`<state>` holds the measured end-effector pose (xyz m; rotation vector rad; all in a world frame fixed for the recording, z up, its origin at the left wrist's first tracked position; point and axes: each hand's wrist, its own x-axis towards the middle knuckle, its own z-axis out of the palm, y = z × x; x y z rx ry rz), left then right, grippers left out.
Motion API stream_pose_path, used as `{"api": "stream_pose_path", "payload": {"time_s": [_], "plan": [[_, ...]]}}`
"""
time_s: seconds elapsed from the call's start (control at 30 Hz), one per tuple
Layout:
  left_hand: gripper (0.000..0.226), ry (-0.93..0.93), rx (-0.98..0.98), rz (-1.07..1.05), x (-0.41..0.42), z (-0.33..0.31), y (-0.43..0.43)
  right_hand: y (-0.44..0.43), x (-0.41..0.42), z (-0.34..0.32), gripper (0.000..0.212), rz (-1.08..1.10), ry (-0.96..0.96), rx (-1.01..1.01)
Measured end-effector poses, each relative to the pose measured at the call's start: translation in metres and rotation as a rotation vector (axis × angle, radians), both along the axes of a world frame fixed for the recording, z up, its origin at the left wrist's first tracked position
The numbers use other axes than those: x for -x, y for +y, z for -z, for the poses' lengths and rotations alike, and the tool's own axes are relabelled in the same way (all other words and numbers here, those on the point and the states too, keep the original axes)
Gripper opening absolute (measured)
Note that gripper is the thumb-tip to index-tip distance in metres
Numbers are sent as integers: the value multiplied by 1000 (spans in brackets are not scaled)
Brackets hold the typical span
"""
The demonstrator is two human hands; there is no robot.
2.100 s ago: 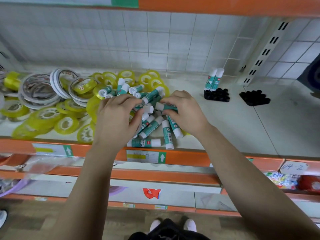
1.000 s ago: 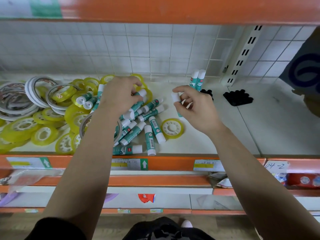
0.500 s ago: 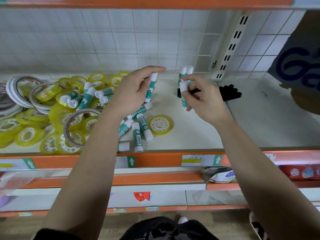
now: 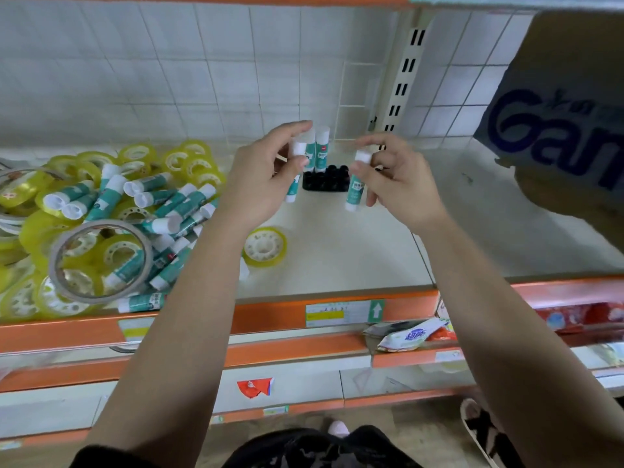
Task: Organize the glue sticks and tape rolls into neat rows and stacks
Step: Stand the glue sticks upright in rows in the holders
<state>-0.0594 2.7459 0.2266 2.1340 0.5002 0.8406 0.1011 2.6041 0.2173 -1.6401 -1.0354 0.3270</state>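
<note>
- The left hand (image 4: 260, 185), upper middle of the frame, covers the middle of the left glue stick (image 4: 298, 148); only its white cap and lower end show.
- Fingers of the right hand (image 4: 398, 187) hide one side of the right glue stick (image 4: 355, 194).
- Of two upright glue sticks (image 4: 321, 146) behind, one is partly hidden by a left fingertip.
- The left forearm (image 4: 202, 298) covers the right edge of the glue stick pile (image 4: 169, 204).
- Tape rolls (image 4: 30, 231) run off the left edge.
- The cardboard box (image 4: 557, 113), upper right, is cut by the frame; its blue lettering breaks off.
- Print on the shelf label (image 4: 337, 312) is too small to read.
- A shoe (image 4: 483, 430), lower right, is cut by the bottom edge.
</note>
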Motion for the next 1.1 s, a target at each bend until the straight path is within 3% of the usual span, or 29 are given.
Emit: {"api": "stream_pose_path", "payload": {"time_s": [0.27,0.67,0.83,1.1], "plan": [[18,6,-46,-141,-21,2,2,9,-23,0,18,18,114,-49],[22,23,-23,-166,-19,21,1,43,-44,-4,21,42,-63,8],[31,6,-33,-187,-16,25,2,62,-50,-1,26,96,-252,33],[24,4,-55,-194,-14,26,3,78,-52,7,23,96,-266,61]]}}
